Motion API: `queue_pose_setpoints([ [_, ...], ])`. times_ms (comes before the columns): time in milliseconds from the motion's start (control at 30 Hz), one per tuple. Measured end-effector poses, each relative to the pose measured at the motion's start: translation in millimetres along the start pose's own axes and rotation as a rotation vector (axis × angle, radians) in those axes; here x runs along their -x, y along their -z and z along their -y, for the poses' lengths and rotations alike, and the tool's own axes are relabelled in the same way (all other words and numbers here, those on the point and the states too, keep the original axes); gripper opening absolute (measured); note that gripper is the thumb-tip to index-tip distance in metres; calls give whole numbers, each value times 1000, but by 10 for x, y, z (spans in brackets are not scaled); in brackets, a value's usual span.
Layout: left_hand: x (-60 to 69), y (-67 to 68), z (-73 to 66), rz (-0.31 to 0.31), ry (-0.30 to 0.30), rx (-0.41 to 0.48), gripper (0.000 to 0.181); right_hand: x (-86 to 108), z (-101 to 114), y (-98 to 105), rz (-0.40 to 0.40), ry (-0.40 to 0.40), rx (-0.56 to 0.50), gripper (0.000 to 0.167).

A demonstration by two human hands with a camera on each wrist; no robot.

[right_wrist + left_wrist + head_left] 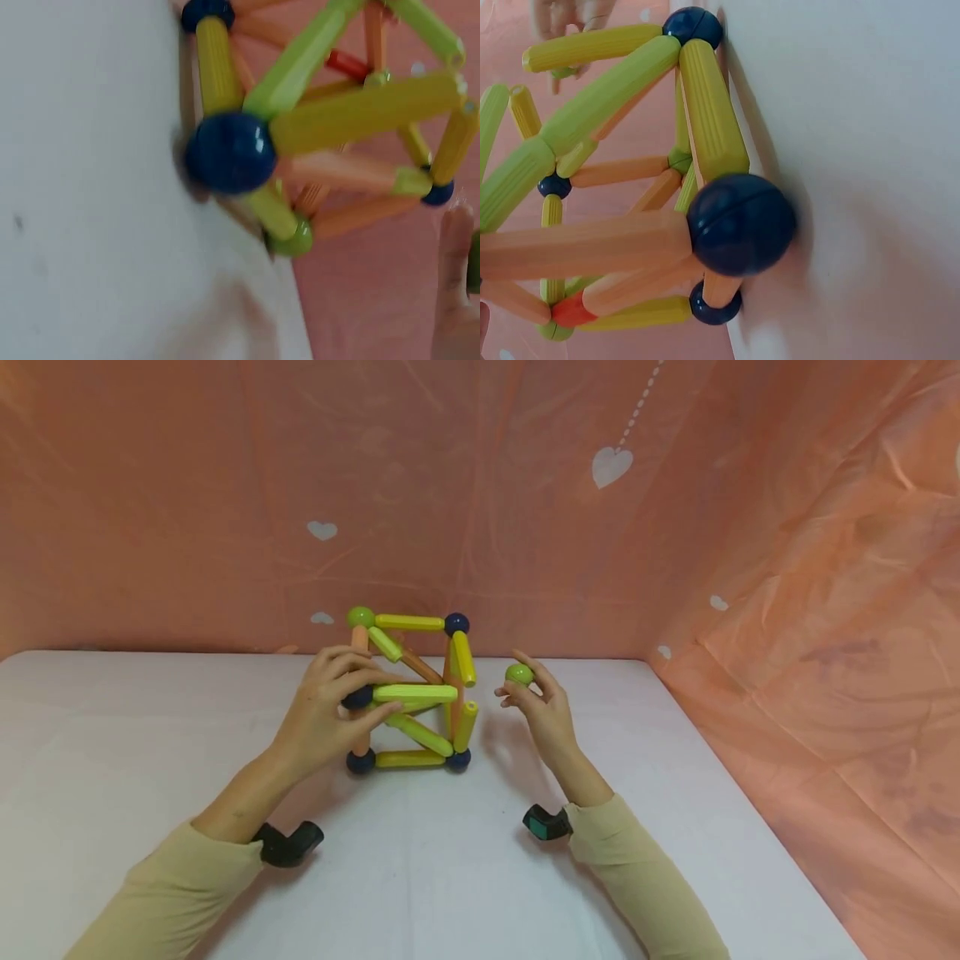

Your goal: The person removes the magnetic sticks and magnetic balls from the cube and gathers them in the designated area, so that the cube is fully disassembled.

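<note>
A frame of magnetic rods and balls stands on the table, with yellow, lime and orange rods. My left hand grips a dark blue ball at its left side, where a lime rod sticks out to the right. Between thumb and fingers, my right hand pinches a lime green ball, apart from the frame's right side. Two yellow rods at that side have free ends facing each other across a gap. In the left wrist view a lower blue ball shows close up.
A white cloth covers the table. Behind and to the right hangs a pink curtain with white hearts. Black wrist devices are worn at both sleeve cuffs.
</note>
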State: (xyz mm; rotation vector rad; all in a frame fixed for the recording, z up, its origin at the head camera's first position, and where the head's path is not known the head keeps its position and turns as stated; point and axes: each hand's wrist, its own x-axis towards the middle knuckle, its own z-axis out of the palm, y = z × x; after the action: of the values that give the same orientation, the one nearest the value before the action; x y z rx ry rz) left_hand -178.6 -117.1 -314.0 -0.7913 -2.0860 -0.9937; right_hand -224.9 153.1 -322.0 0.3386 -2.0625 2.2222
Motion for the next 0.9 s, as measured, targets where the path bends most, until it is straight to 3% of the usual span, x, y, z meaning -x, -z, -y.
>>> queue_pose_setpoints([
  [400, 89, 195, -37, -20, 30, -61, 41, -248, -220, 99, -121, -57, 192, 35],
  [667, 171, 277, -85, -17, 52, 0, 51, -465, -342, 159, -144, -176, 306, 45],
  [900, 202, 337, -154, -16, 115, 66, 44, -624, -412, 187, -182, -185, 335, 41],
])
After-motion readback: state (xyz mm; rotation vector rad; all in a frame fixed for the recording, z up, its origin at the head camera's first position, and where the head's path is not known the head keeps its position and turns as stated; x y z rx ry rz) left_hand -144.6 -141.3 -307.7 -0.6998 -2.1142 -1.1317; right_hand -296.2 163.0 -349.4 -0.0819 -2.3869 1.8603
